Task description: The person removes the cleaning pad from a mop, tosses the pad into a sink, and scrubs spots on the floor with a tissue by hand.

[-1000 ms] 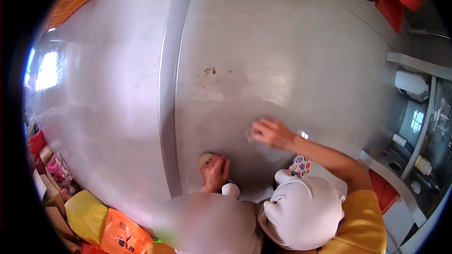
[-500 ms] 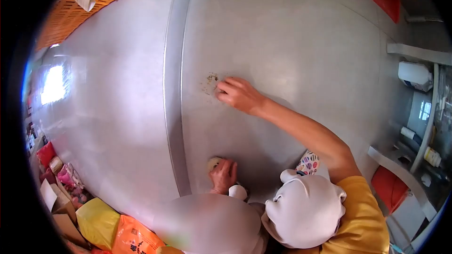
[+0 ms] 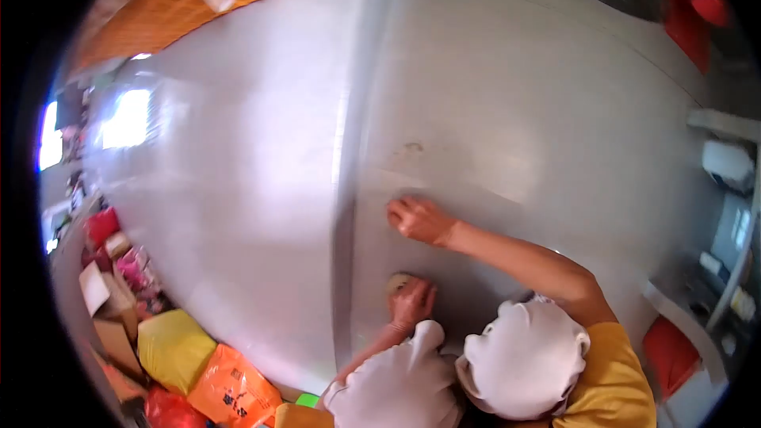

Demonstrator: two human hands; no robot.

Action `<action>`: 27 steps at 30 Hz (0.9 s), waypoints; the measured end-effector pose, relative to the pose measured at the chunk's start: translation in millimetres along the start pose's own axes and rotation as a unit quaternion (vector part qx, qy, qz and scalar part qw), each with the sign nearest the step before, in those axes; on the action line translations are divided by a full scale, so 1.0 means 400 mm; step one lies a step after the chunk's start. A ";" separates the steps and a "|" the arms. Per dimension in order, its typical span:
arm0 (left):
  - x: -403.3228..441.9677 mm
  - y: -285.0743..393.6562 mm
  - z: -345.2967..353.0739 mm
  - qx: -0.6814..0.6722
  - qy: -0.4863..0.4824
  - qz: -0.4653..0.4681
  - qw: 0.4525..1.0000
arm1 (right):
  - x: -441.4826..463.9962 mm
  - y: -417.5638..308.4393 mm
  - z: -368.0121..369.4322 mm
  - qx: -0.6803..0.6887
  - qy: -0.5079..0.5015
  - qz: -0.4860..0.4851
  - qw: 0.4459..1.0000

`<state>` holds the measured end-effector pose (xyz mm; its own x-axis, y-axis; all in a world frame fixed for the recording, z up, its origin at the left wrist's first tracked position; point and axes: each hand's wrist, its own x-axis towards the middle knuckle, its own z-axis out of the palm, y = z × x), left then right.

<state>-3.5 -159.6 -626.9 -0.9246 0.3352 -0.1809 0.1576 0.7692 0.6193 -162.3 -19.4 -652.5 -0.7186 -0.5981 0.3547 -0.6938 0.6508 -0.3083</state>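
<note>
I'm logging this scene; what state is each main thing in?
Right hand: fingers curled, any contents hidden
Left hand: against pale lump, grip unclear
Pale lump: partly covered
Table: faintly smudged
Yellow bag: bulging
Orange bag: wrinkled
Basket: blurred, contents unclear

We log a plain yellow short sleeve (image 3: 612, 376) on the right arm (image 3: 527, 263), hem (image 3: 609, 328) above the elbow (image 3: 593, 289); left hand (image 3: 412, 303) and right hand (image 3: 422, 220) bare. In front, two rounded, creased pinkish-white fabric bulges (image 3: 527, 363) with stubby knobs (image 3: 429, 334); garment type unclear.
</note>
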 end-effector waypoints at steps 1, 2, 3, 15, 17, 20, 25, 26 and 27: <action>-0.006 -0.003 0.003 -0.017 -0.014 -0.013 1.000 | 0.025 0.012 0.024 0.030 -0.003 0.006 1.000; -0.018 -0.014 0.011 0.025 -0.070 -0.036 0.997 | 0.048 0.026 0.042 0.073 0.019 0.043 0.996; -0.024 -0.036 0.036 -0.066 -0.017 -0.028 0.997 | 0.072 0.043 0.059 0.122 0.040 0.075 0.989; -0.002 0.020 -0.018 -0.038 -0.020 -0.006 0.999 | 0.191 0.068 -0.046 0.046 -0.003 -0.041 0.998; -0.009 0.008 -0.006 -0.042 -0.028 -0.012 0.999 | 0.195 0.062 0.003 0.045 -0.002 -0.079 0.996; -0.004 0.029 -0.024 -0.032 -0.033 -0.030 0.999 | 0.180 0.093 0.029 0.055 0.025 -0.085 0.995; -0.025 -0.031 0.042 -0.095 -0.012 0.007 0.995 | 0.188 0.124 0.025 0.012 -0.047 -0.113 0.992; -0.022 -0.028 0.036 -0.095 0.016 0.023 0.995 | 0.182 0.129 0.030 -0.001 -0.017 -0.102 0.995; -0.009 -0.005 0.007 -0.064 0.007 0.007 0.998 | 0.182 0.136 0.020 -0.007 -0.042 -0.078 0.996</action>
<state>0.6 -161.0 -629.5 -0.9276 0.3365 -0.1621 0.1249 0.6885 0.7144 -252.7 -31.1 -650.4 -0.6031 -0.7300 0.3215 -0.7976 0.5525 -0.2419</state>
